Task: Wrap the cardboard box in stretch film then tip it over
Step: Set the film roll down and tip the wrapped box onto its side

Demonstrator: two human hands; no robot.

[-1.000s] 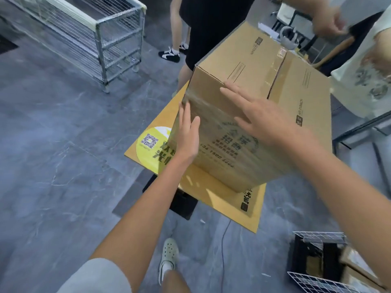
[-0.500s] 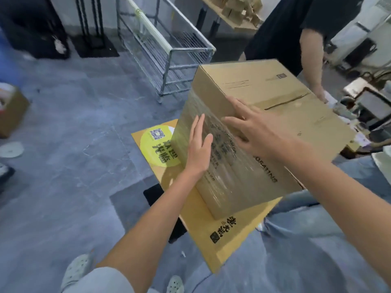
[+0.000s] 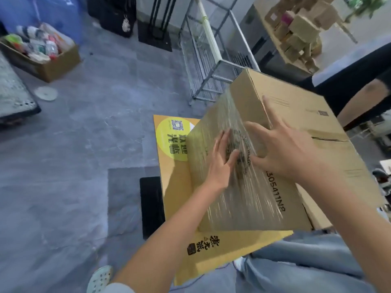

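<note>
A large cardboard box [image 3: 296, 127] stands on a flat yellow board [image 3: 175, 199]. Shiny stretch film [image 3: 239, 187] covers the box's near side, over black printing. My left hand [image 3: 222, 163] lies flat on that filmed side, fingers straight. My right hand [image 3: 281, 149] presses on the same side near the top edge, fingers spread, one finger reaching onto the top face. No film roll shows.
A wire rack [image 3: 211, 51] stands just behind the box. A person in black [image 3: 359, 85] is at the right, and legs in jeans [image 3: 306, 263] are close at the lower right. An open carton of clutter [image 3: 42, 53] sits far left. Small boxes [image 3: 300, 34] pile on a shelf.
The view swung round the box to the right. My left hand slid further across the filmed side toward my right hand, both still flat on the box.
</note>
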